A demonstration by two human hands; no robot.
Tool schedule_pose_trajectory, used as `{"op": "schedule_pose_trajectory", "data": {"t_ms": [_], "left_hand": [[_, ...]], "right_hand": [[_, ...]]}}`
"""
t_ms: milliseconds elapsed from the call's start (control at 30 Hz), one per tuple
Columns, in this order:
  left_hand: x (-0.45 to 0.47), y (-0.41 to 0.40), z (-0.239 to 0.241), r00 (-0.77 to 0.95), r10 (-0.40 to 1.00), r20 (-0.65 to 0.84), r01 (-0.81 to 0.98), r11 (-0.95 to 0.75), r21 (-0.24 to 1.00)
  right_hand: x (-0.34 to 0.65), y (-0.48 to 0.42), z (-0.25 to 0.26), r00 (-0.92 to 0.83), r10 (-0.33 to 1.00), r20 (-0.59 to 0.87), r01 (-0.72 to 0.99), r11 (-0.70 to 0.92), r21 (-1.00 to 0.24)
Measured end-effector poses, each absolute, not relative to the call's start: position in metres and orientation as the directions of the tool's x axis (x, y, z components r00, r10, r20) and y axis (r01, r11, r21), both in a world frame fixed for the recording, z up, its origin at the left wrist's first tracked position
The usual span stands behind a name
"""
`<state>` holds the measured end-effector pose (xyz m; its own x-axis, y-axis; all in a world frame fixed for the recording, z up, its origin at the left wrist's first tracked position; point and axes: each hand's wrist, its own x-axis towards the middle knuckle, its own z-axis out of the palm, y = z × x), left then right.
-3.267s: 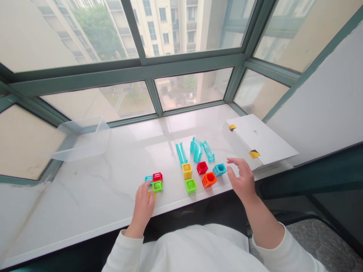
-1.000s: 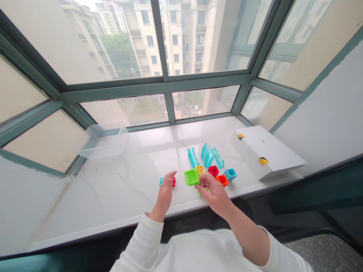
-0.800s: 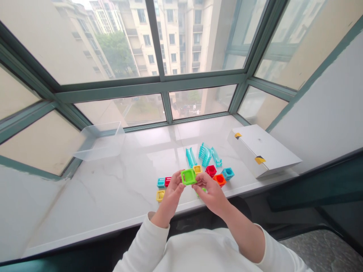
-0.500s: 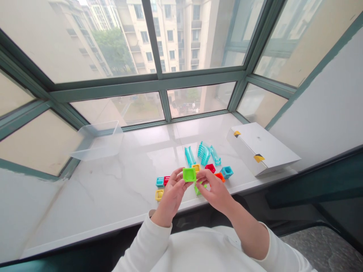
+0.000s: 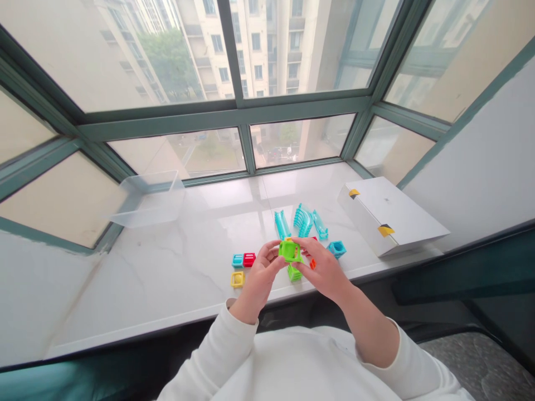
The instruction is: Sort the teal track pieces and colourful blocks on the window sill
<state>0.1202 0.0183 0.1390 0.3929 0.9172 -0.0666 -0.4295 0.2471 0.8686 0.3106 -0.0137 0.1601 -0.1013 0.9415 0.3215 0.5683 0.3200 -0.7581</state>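
Between my two hands, above the sill, is a light green hollow plastic block (image 5: 287,252). My left hand (image 5: 264,272) grips its left side with thumb and fingers. The fingertips of my right hand (image 5: 321,268) close on its right side. Below it on the sill sits another green block (image 5: 295,273). Left of my left hand are a blue block (image 5: 237,260), a red block (image 5: 249,259) and a yellow block (image 5: 237,279). Red and orange pieces are partly hidden behind my right hand, and a teal block (image 5: 336,249) lies to its right.
Several translucent turquoise track pieces (image 5: 303,220) lie behind the blocks. A clear plastic bin (image 5: 146,217) stands at the back left of the white marbled sill (image 5: 167,289). A white box (image 5: 393,214) with yellow-black tabs is at the right. Green-framed windows (image 5: 188,116) enclose the sill.
The green block has been turned, so another side with an opening faces me. My right hand has closed in on its right side. The whole view has shifted slightly.
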Motion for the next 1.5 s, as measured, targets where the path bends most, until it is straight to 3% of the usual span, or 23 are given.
{"op": "schedule_pose_trajectory", "data": {"t_ms": [167, 300, 400, 733, 1500], "left_hand": [[0.121, 0.020, 0.133, 0.391, 0.920, -0.004, -0.309, 0.136, 0.941], [0.120, 0.020, 0.130, 0.372, 0.923, 0.099, -0.051, -0.086, 0.995], [0.119, 0.018, 0.122, 0.347, 0.920, 0.183, 0.130, -0.240, 0.962], [0.122, 0.017, 0.079, 0.457, 0.839, 0.295, 0.408, -0.492, 0.769], [0.134, 0.019, 0.061, 0.454, 0.883, 0.122, 0.356, -0.305, 0.883]], "right_hand": [[0.319, -0.014, 0.167, -0.119, 0.946, 0.300, 0.592, 0.310, -0.744], [0.329, -0.013, 0.169, -0.159, 0.949, 0.271, 0.616, 0.310, -0.724], [0.338, -0.012, 0.167, -0.158, 0.952, 0.264, 0.655, 0.301, -0.693], [0.355, -0.015, 0.154, -0.165, 0.966, 0.199, 0.771, 0.252, -0.585], [0.352, -0.009, 0.125, -0.231, 0.964, 0.134, 0.806, 0.266, -0.528]]}}
